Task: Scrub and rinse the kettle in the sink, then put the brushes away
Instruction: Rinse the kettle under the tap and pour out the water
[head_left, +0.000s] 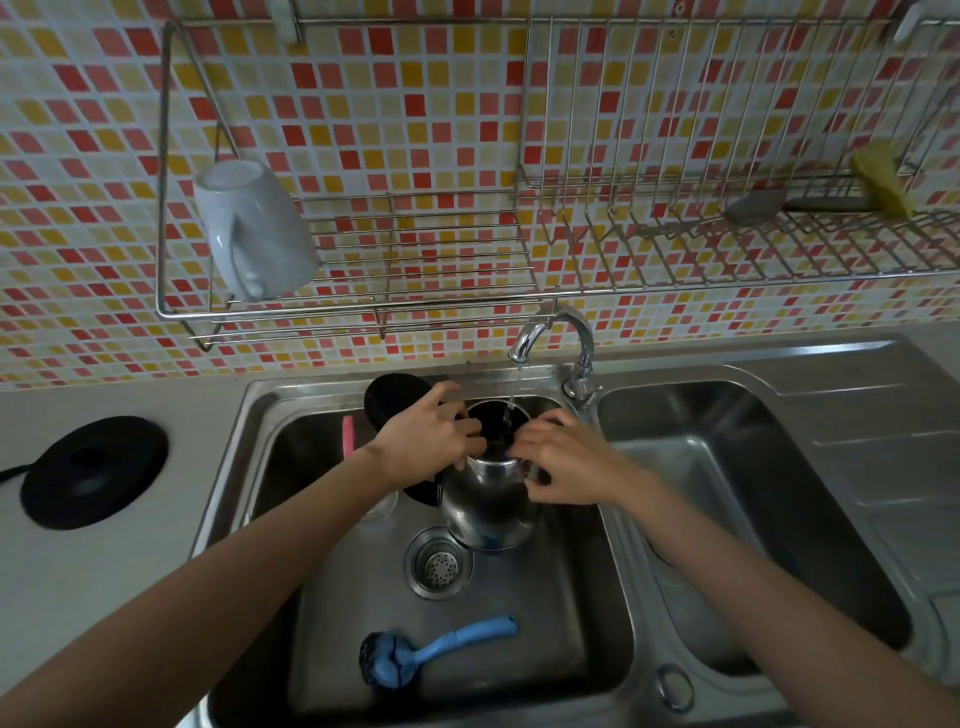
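Observation:
A steel kettle (488, 506) with a black open lid (395, 400) stands in the left sink basin (571, 623), its mouth under the tap (550, 338). A thin stream of water runs into it. My left hand (426, 441) grips the kettle at its handle side, fingers at the rim. On the other side of the rim, my right hand (566, 462) holds the kettle's body. A blue dish brush (431, 649) lies at the front of the basin floor. A pink brush handle (348, 436) stands at the basin's back left.
The drain strainer (439, 564) sits mid-basin. The kettle's black base (93, 470) lies on the counter at left. A second basin (753, 519) is on the right. Above hangs a wire rack (467, 306) with a white mug (254, 228) and a yellow sponge (883, 182).

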